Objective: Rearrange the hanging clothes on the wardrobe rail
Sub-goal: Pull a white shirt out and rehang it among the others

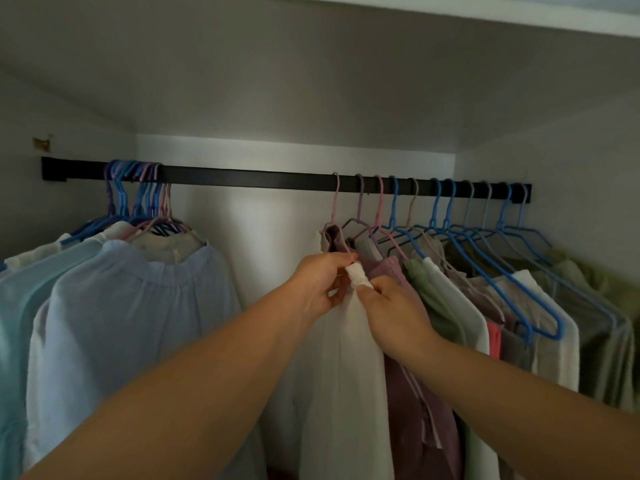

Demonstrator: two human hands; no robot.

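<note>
A black rail runs across the wardrobe. On its left hangs a tight bunch of pale blue and white clothes. On its right hang several garments on blue and pink hangers. The leftmost garment of the right group is a white one on a pink hanger. My left hand and my right hand both pinch the shoulder of that white garment near its top. A mauve garment hangs just behind it.
A wide gap of bare rail and white back wall lies between the two groups. The wardrobe's top panel sits close above the rail. A side wall closes the right end.
</note>
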